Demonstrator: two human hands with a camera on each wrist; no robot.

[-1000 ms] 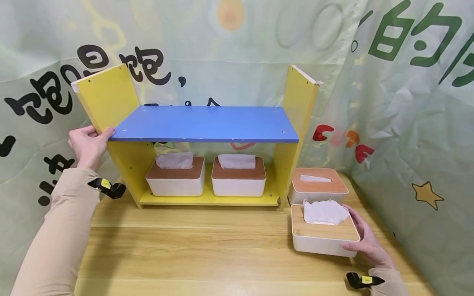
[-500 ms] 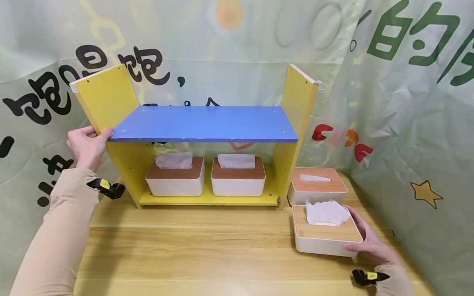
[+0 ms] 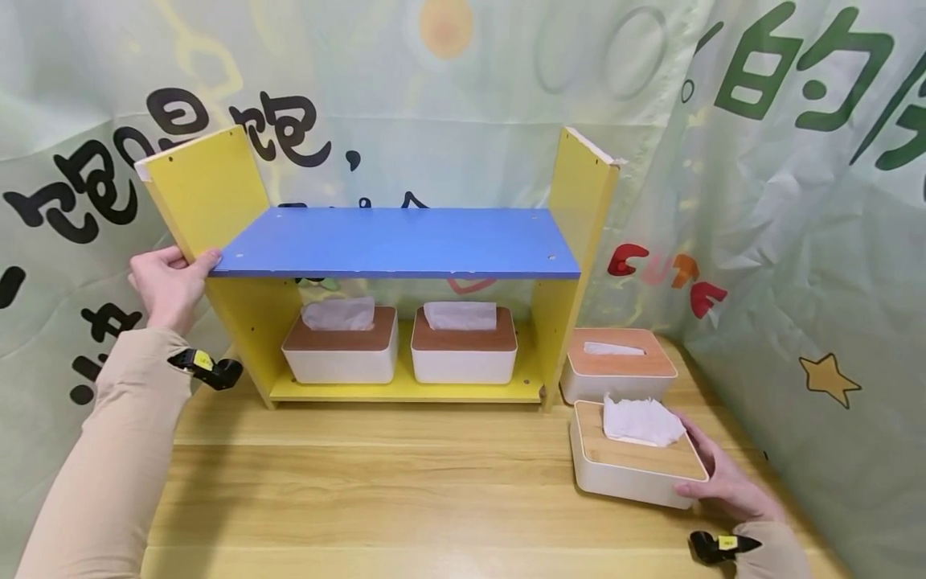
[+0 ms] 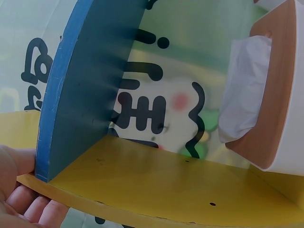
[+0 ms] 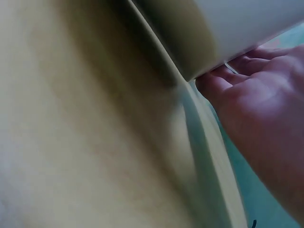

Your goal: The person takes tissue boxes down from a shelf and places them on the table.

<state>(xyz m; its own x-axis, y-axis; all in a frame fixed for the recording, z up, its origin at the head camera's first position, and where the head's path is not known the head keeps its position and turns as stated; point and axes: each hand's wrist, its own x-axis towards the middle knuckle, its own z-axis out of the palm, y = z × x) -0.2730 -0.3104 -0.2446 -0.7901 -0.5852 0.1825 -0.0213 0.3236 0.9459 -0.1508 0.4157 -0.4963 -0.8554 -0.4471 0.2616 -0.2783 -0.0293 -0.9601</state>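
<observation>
My left hand (image 3: pixel 170 283) grips the left side panel of a yellow shelf unit (image 3: pixel 407 392), its thumb by the front corner of the blue shelf board (image 3: pixel 405 237). In the left wrist view, the fingers curl round the panel's outer edge. At the right, my right hand (image 3: pixel 726 474) holds a white tissue box (image 3: pixel 637 484) by its right end, thumb on the front side. The box has a pale wooden lid and a tissue sticking up. In the right wrist view, the white box wall (image 5: pixel 251 21) is against the fingers; whether its base touches the table cannot be told.
Two tissue boxes with brown lids, one on the left (image 3: pixel 340 362) and one on the right (image 3: pixel 465 362), stand on the unit's bottom board. Another tissue box (image 3: pixel 618 362) stands right of the unit, behind the held one. A printed cloth (image 3: pixel 817 281) borders the wooden table (image 3: pixel 376 490).
The held tissue box and my right hand have shifted slightly right, and the box has turned a little. My left hand keeps its grip on the shelf unit.
</observation>
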